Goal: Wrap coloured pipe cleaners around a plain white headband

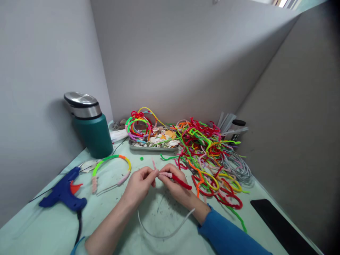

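My left hand [140, 182] and my right hand [175, 184] meet at the middle of the table, fingertips almost touching. Between them is a thin grey-white hoop [164, 237], its bare curve hanging toward me. A red fuzzy wrap [182, 181] covers one end, with a pale pink pipe cleaner [166, 174] beside it. My right fingers are closed round this wrapped part. My left thumb and forefinger pinch at the pink pipe cleaner, whose loose tip [153, 163] sticks up; the exact grip is hidden. A partly wrapped multicoloured hoop [113, 157] lies to the left.
A blue glue gun [63, 191] and a teal bottle [94, 136] stand left. Behind my hands, a metal tray [154, 148] holds buttons, with finished hoops [138, 129] on it. Tangled pipe cleaners [202, 141], grey wire coils [239, 168] and a black strip [278, 223] occupy the right.
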Demonstrator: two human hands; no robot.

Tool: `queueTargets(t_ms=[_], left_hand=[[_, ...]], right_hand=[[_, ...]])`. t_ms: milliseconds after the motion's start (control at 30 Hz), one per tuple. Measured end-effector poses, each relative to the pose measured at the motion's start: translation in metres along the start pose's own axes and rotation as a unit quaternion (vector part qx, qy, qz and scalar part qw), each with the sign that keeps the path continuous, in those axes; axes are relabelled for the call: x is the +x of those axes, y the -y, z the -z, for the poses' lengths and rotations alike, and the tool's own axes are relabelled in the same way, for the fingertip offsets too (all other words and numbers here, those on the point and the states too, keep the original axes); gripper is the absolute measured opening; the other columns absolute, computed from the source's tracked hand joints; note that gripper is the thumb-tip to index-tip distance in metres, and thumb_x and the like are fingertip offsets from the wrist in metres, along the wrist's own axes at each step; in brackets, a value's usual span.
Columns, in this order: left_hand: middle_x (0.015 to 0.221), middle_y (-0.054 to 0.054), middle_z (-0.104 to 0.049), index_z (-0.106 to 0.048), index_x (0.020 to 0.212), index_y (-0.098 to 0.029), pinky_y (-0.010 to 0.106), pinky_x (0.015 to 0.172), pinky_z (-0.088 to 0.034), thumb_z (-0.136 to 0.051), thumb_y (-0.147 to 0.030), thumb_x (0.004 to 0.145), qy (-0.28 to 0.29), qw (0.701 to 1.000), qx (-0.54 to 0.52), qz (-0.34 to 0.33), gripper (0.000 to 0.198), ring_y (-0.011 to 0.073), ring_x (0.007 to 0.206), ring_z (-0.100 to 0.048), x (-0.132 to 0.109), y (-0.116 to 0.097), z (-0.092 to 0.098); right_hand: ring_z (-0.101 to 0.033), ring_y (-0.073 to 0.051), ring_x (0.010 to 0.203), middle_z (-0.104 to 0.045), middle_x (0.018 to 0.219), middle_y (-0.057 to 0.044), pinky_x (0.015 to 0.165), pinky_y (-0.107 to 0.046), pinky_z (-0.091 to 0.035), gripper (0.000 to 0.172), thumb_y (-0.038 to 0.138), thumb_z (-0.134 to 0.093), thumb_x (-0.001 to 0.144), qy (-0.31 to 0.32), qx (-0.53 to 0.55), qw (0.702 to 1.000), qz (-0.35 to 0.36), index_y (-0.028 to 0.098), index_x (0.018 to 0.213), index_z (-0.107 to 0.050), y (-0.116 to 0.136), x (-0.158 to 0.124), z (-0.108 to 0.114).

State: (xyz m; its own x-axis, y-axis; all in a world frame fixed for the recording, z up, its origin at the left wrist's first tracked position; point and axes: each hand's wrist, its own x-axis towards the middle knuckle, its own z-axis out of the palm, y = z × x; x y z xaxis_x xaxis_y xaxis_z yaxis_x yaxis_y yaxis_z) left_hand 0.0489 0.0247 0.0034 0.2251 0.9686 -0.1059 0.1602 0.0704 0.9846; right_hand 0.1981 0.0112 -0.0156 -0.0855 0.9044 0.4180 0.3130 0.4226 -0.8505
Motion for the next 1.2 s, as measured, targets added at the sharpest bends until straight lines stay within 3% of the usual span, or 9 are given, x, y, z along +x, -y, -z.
queueTargets(t_ms=[233, 400, 500, 633, 767, 967, 1200], left_hand=[[0.047, -0.007, -0.048, -0.046, 0.058, -0.017, 0.017, 0.032, -0.021, -0.059, -0.050, 0.070, 0.069, 0.985, -0.130, 0.089, 0.038, 0.0025, 0.030, -0.028, -0.002, -0.002, 0.002], [0.044, -0.008, -0.043, -0.044, 0.058, -0.018, 0.017, 0.030, -0.013, -0.062, -0.051, 0.068, 0.065, 0.980, -0.145, 0.116, 0.039, 0.0017, 0.030, -0.021, -0.003, 0.000, 0.003], [0.043, -0.009, -0.040, -0.043, 0.057, -0.018, 0.017, 0.031, -0.009, -0.062, -0.052, 0.068, 0.061, 0.982, -0.135, 0.120, 0.040, 0.0011, 0.030, -0.017, -0.003, -0.002, 0.004], [0.040, -0.009, -0.036, -0.043, 0.055, -0.017, 0.018, 0.032, -0.009, -0.062, -0.049, 0.068, 0.087, 0.981, -0.113, 0.129, 0.039, 0.0015, 0.031, -0.018, -0.005, -0.007, 0.004], [0.040, -0.010, -0.034, -0.044, 0.056, -0.017, 0.018, 0.033, -0.007, -0.062, -0.050, 0.068, 0.103, 0.978, -0.118, 0.136, 0.039, 0.0013, 0.031, -0.016, -0.005, -0.006, 0.005], [0.044, -0.009, -0.040, -0.046, 0.061, -0.017, 0.018, 0.033, -0.010, -0.059, -0.047, 0.072, 0.106, 0.976, -0.156, 0.105, 0.034, 0.0009, 0.032, -0.018, -0.005, -0.006, 0.002], [0.048, -0.008, -0.047, -0.048, 0.078, -0.018, 0.015, 0.033, -0.011, -0.058, -0.040, 0.071, 0.070, 0.984, -0.151, 0.064, 0.025, 0.0013, 0.032, -0.021, -0.007, -0.013, -0.001]], right_hand=[[-0.053, -0.014, 0.071, -0.055, 0.076, -0.002, 0.065, -0.026, -0.041, 0.008, 0.024, -0.058, 0.082, 0.015, -0.021, 0.998, 0.065, 0.017, 0.078, -0.058, 0.009, -0.004, 0.003], [-0.053, -0.015, 0.074, -0.055, 0.079, -0.002, 0.067, -0.027, -0.043, 0.007, 0.025, -0.056, 0.083, 0.030, -0.026, 0.996, 0.079, 0.018, 0.082, -0.057, 0.006, -0.004, 0.003], [-0.053, -0.014, 0.076, -0.055, 0.095, -0.005, 0.066, -0.026, -0.044, 0.017, 0.025, -0.059, 0.081, 0.024, -0.020, 0.996, 0.079, 0.020, 0.097, -0.054, 0.006, -0.003, 0.005], [-0.054, -0.015, 0.082, -0.049, 0.117, -0.010, 0.067, -0.027, -0.046, 0.033, 0.023, -0.058, 0.081, 0.069, -0.016, 0.990, 0.121, 0.022, 0.113, -0.050, 0.009, -0.002, 0.007], [-0.055, -0.016, 0.083, -0.055, 0.107, -0.009, 0.072, -0.029, -0.047, 0.033, 0.020, -0.054, 0.083, 0.096, -0.018, 0.987, 0.125, 0.022, 0.115, -0.049, 0.010, -0.003, 0.007], [-0.056, -0.018, 0.088, -0.059, 0.095, -0.007, 0.079, -0.031, -0.045, 0.018, 0.022, -0.057, 0.082, 0.042, -0.022, 0.994, 0.100, 0.019, 0.099, -0.058, 0.011, -0.003, 0.007], [-0.056, -0.015, 0.075, -0.060, 0.081, -0.003, 0.067, -0.026, -0.044, 0.011, 0.028, -0.057, 0.082, 0.031, -0.005, 0.999, 0.008, 0.018, 0.084, -0.060, 0.014, -0.003, 0.005]])
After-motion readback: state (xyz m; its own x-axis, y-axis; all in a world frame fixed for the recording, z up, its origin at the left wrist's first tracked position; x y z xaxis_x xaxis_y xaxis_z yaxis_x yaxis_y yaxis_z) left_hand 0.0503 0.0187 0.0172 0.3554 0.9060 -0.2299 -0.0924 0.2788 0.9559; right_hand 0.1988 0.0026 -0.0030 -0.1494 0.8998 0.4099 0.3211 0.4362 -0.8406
